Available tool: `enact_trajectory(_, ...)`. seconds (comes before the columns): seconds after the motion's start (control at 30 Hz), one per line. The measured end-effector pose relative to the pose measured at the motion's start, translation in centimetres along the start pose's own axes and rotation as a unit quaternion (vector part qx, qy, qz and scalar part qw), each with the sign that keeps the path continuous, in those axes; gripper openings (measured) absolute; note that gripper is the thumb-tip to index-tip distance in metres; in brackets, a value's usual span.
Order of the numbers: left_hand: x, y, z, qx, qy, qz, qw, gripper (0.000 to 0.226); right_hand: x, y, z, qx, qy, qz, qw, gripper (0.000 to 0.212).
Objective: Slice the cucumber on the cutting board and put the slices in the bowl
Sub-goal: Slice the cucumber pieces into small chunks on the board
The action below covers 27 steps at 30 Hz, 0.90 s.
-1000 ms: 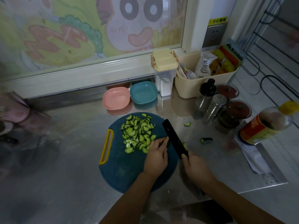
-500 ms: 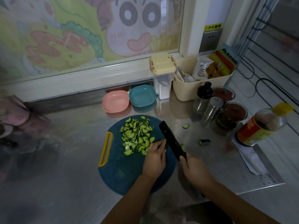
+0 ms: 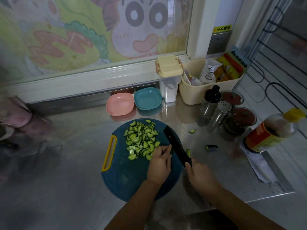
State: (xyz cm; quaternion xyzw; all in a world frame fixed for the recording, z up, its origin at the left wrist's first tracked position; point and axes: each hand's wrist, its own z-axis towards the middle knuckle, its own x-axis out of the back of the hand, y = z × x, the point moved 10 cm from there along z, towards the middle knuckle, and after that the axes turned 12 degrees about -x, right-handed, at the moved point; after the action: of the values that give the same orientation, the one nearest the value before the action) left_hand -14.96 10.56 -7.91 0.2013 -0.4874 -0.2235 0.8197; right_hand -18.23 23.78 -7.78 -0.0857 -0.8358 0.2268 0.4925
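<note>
Steel worktop [image 3: 74,163] under painted cartoon window [image 3: 83,39]. Round blue cutting board [image 3: 123,176] near front edge, cucumber slices [image 3: 141,140] piled on its back half. L hand [image 3: 159,163] fingers curled, pinching cucumber stub [image 3: 172,151] by the blade. R hand [image 3: 199,173] wrapped round knife [image 3: 176,145] handle. Pink bowl [image 3: 120,106] and teal bowl [image 3: 147,98] at back edge, bottle [image 3: 272,131] at right edge.

One head-worn wide-angle camera looks forward and down, close above the table [image 3: 74,163]; cutting board [image 3: 126,176] at centre, painted window [image 3: 66,39] at 12 o'clock.
</note>
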Motion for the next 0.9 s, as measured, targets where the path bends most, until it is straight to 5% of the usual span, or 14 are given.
enact_trajectory(0.9,0.4,-0.1,0.0,0.015,0.01,0.004,1.0,0.038,-0.3,-0.1,0.0,0.007,-0.002,0.043,0.999,0.027)
